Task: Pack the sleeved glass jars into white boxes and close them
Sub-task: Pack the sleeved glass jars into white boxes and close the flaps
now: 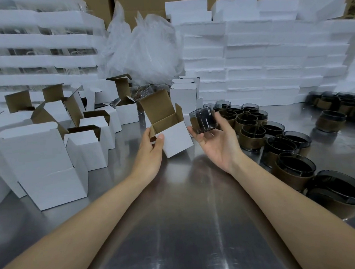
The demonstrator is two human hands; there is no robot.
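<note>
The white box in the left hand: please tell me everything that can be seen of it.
The white box is a small carton, white outside and brown inside, apparently cardboard. It is open: the lid flap stands up at the back and two short side flaps stick up beside the opening. No jar is seen inside it. It is tilted, with its opening turned toward the sleeved jar that the right hand holds beside it. The left hand grips its near left corner, thumb on the white front. It is above the metal table.
</note>
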